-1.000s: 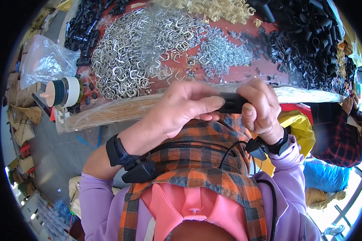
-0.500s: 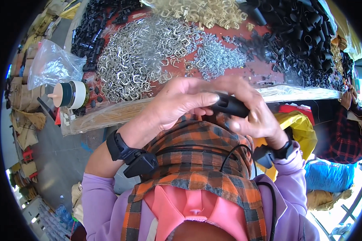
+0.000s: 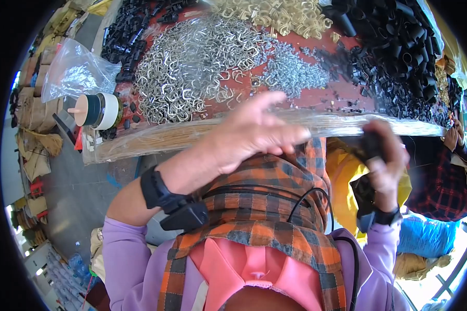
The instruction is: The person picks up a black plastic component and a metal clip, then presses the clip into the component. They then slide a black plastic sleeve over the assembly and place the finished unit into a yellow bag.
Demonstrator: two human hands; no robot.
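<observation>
My left hand point(image 3: 254, 132) hovers over the table's front edge, its fingers apart and nothing in them. Off to the right, my right hand point(image 3: 393, 163) is smeared by motion, with its fingers closed around a dark tubular piece point(image 3: 371, 145). Below that hand is an open yellow bag point(image 3: 341, 173) with dark contents. Curved silver metal hooks point(image 3: 166, 83) lie heaped on the red tabletop beyond my left hand. Beside them is a pile of small shiny metal fasteners point(image 3: 293, 70). Black tubes point(image 3: 407, 59) are stacked at the far right.
A plastic-wrapped wooden rail point(image 3: 166, 139) runs along the table's front. Cream-coloured clips point(image 3: 285, 18) and black fittings point(image 3: 120, 39) lie at the back. A clear bag point(image 3: 78, 70) and a lidded container point(image 3: 107, 111) occupy the left corner. Another person's hand point(image 3: 452, 137) shows far right.
My hands have come apart. The right has moved right, carrying the dark tubular piece toward the yellow bag; the left has let go and its fingers have spread.
</observation>
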